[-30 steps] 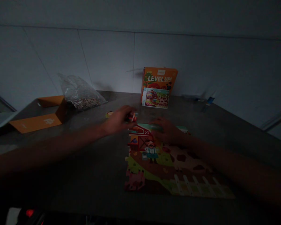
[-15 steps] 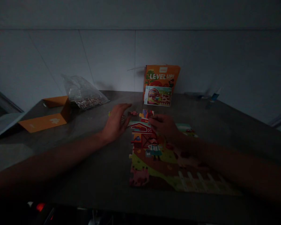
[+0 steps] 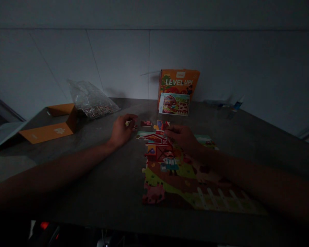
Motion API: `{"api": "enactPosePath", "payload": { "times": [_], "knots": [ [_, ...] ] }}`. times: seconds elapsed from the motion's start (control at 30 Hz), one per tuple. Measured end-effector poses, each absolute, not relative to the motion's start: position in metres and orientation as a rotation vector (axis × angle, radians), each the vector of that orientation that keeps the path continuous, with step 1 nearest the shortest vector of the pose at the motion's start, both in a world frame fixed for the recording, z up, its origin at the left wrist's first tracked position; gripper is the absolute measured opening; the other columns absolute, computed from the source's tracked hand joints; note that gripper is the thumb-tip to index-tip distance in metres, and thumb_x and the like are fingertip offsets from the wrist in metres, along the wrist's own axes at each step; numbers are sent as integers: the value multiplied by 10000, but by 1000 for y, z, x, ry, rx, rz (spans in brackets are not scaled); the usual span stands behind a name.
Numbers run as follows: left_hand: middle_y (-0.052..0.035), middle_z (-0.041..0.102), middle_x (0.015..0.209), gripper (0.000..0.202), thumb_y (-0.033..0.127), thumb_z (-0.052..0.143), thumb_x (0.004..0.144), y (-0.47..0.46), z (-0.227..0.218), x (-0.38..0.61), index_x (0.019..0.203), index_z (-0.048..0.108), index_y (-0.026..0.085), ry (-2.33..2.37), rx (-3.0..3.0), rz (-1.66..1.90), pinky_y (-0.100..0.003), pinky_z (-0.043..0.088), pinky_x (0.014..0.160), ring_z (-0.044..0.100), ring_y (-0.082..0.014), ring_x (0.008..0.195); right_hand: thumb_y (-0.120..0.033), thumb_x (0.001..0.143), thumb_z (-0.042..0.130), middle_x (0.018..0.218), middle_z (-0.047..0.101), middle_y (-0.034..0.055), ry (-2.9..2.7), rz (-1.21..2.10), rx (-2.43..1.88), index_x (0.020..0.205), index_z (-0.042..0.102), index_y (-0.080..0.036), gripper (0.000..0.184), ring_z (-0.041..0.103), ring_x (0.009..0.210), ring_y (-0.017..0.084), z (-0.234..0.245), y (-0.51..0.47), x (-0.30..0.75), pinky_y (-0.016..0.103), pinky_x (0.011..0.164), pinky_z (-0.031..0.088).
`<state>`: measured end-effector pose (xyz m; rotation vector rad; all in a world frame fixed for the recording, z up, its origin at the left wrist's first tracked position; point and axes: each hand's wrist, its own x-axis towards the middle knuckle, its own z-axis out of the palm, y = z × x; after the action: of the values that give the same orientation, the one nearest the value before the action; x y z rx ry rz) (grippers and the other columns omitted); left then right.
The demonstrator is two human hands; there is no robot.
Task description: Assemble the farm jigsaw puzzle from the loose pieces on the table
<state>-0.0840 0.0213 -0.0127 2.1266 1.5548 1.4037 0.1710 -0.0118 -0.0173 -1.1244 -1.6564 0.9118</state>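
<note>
A partly joined farm jigsaw puzzle [image 3: 175, 178] lies on the table, showing a red barn, a farmer, a pig and a white fence. Above and left of it, my left hand [image 3: 122, 131] curves over small loose puzzle pieces [image 3: 128, 123], its thumb and forefinger apart. My right hand [image 3: 181, 136] reaches over the puzzle, fingertips pinched at the edge of a red-and-purple puzzle piece [image 3: 161, 126] near the barn roof. The fingers partly hide that contact. Between the hands lies a pink puzzle piece [image 3: 146, 123]. My right forearm covers part of the puzzle.
An orange box [image 3: 179, 77] stands by the wall, a farm picture card [image 3: 174, 104] leaning on it. At left are an open orange box part [image 3: 47, 132] and a clear bag [image 3: 92, 103] of pieces. A small blue-and-white item [image 3: 238, 104] lies far right. The room is dim.
My left hand has drawn back left from the barn-roof edge and its fingers have curled over loose pieces. The sky-coloured piece left of the roof shows more fully. My right hand has barely moved.
</note>
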Motion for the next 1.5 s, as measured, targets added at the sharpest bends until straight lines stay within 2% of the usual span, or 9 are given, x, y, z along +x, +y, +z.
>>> {"api": "enactPosePath", "payload": {
  "times": [0.17, 0.33, 0.47, 0.67, 0.87, 1.0, 1.27, 1.37, 1.5],
  "knots": [
    [-53, 728, 890, 236, 390, 616, 865, 7, -8, -77, 934, 706, 184, 1218, 2316, 1266, -324, 525, 827, 657, -194, 838, -444, 754, 659, 701, 651, 11, -1706, 929, -1108, 797, 704, -155, 296, 534, 609, 128, -14, -15, 171, 243, 555, 395],
    [-69, 728, 992, 227, 387, 632, 869, -13, -7, -61, 948, 702, 186, 915, 2411, 1137, -335, 524, 889, 666, -207, 950, -401, 754, 667, 768, 691, 26, -1835, 975, -1016, 802, 707, -160, 248, 609, 685, 153, -13, -17, 170, 256, 617, 444],
    [-65, 726, 917, 264, 426, 629, 851, -13, -10, -55, 912, 682, 175, 919, 2144, 1171, -314, 543, 792, 671, -189, 845, -418, 787, 648, 711, 673, 24, -1918, 921, -1028, 748, 704, -156, 271, 590, 647, 150, -13, -18, 170, 256, 601, 423],
    [-34, 678, 777, 284, 414, 635, 808, 4, -10, -65, 912, 653, 151, 1074, 1792, 1504, -264, 506, 638, 615, -153, 688, -418, 845, 590, 651, 637, 8, -1967, 828, -1062, 738, 706, -152, 309, 534, 610, 126, -9, -21, 169, 243, 580, 390],
    [-81, 729, 927, 312, 310, 536, 834, 22, -7, -83, 1011, 715, 126, 1285, 1877, 1499, -298, 537, 716, 658, -195, 792, -423, 839, 580, 639, 620, 6, -1922, 787, -1092, 702, 681, -159, 314, 505, 589, 123, -10, -19, 169, 245, 556, 362],
    [-89, 730, 903, 334, 266, 487, 825, 32, -9, -95, 1002, 730, 120, 1389, 1922, 1442, -303, 546, 694, 660, -193, 766, -430, 847, 571, 637, 624, 9, -1902, 826, -1093, 694, 673, -162, 325, 501, 584, 122, -12, -18, 169, 246, 557, 361],
    [-64, 720, 838, 338, 393, 529, 856, 17, -7, -83, 1005, 710, 149, 1260, 2031, 1308, -262, 525, 627, 656, -174, 706, -411, 837, 586, 630, 580, -10, -1937, 782, -1102, 712, 678, -160, 295, 477, 588, 117, -7, -21, 166, 243, 556, 349],
    [-71, 721, 829, 298, 304, 495, 852, 25, -4, -90, 967, 722, 150, 1460, 2065, 1352, -266, 511, 621, 653, -176, 687, -413, 845, 578, 611, 562, -12, -1944, 786, -1109, 702, 668, -155, 308, 458, 568, 110, -8, -21, 167, 239, 538, 338],
    [-61, 724, 755, 277, 131, 500, 735, 45, -3, -117, 832, 754, 181, 1842, 2036, 1226, -291, 499, 631, 652, -193, 648, -431, 857, 555, 557, 530, -19, -1949, 801, -1116, 674, 647, -159, 341, 441, 537, 109, -11, -19, 168, 236, 512, 321]
  ]
}}
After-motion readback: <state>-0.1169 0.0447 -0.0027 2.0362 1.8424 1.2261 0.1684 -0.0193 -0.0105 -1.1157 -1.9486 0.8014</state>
